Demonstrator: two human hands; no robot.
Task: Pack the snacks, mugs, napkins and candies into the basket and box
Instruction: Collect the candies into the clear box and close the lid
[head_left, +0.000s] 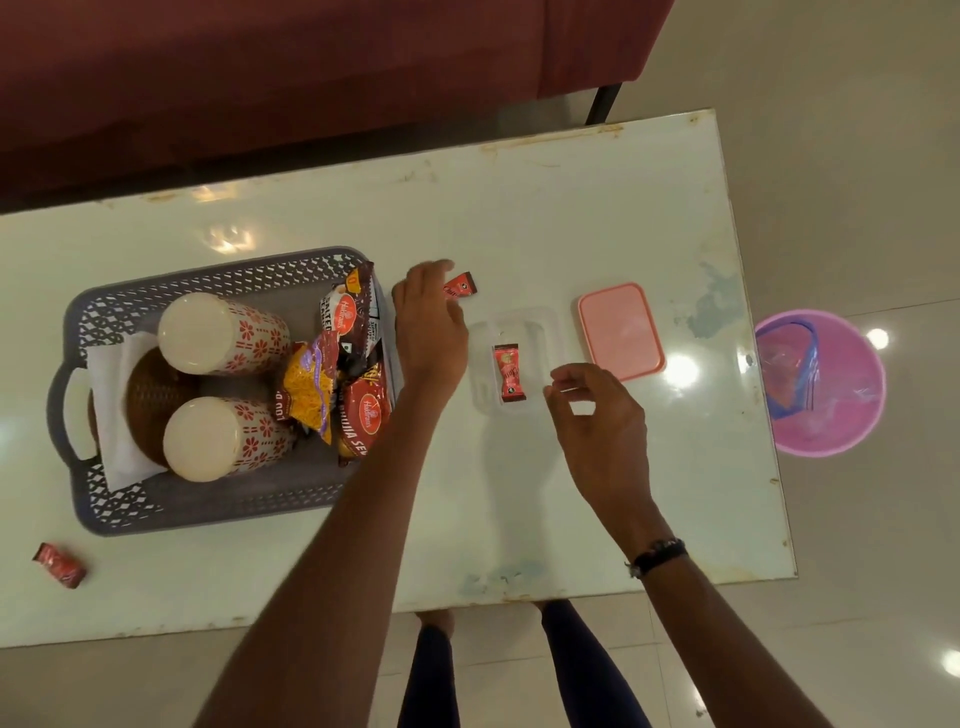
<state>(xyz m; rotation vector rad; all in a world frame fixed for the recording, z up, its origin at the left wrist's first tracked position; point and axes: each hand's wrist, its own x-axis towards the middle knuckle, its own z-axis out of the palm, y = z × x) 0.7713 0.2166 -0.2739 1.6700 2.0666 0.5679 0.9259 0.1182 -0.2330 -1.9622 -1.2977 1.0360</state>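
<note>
Left hand pinched a candy at frame centre, by its wrapper edge; likely light, crinkly, slippery. Right hand loosely spread, holding nothing, beside the clear box.

Both bare forearms reach forward from the near edge. The left hand lies farther out, back upward, its fingers bent toward the far right with the tips close together. The right hand hovers nearer and to the right, palm down, its fingers loosely curled, thumb and forefinger almost meeting; a dark band circles its wrist.
</note>
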